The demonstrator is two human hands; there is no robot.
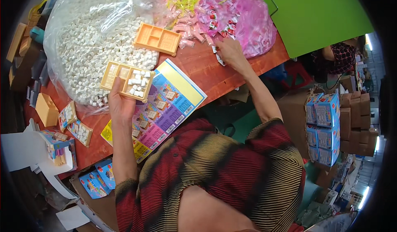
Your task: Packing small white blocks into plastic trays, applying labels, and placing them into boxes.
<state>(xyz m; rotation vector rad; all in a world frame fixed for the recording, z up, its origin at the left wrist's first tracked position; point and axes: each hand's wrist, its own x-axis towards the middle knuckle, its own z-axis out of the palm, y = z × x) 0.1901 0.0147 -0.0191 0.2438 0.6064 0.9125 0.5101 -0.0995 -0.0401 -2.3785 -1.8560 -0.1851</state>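
My left hand (pixel 121 101) grips a yellow plastic compartment tray (pixel 118 76); small white marshmallow-like pieces (pixel 139 81) lie in its right-hand compartment. Beneath it spreads a sheet of colourful printed cards (pixel 165 103). At the table's far side, my right hand (pixel 231 53) has its fingers drawn together at small white-and-red packets (pixel 219 59), one of them at the fingertips. Beside that hand lies a pink translucent bag (pixel 258 29) with more such packets inside. An orange compartment tray (pixel 157 38) with no pieces in it rests between my hands, against the white heap.
A large clear bag (pixel 91 33) of white pieces covers the table's far left. Pink wrapped sticks (pixel 188 29) and yellow plastic bits (pixel 185 1) lie at the back. Filled trays (pixel 80 132) and a printed box (pixel 58 147) stand left. Bundled blue boxes (pixel 322 126) are at right.
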